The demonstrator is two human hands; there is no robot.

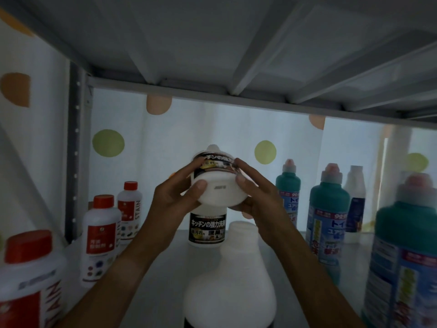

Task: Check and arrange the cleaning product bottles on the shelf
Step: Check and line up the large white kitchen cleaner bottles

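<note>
white kitchen cleaner bottle (218, 183) tipped base-first | left hand (179, 195), right hand (254, 197) fingers both grasping it | rigid plastic, glossy label likely slippery, best held at base

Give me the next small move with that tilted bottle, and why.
Probably tip the black-label bottle upright and set it down between its twin and the capless white bottle: both hands hold it tilted, base toward the camera.
</note>
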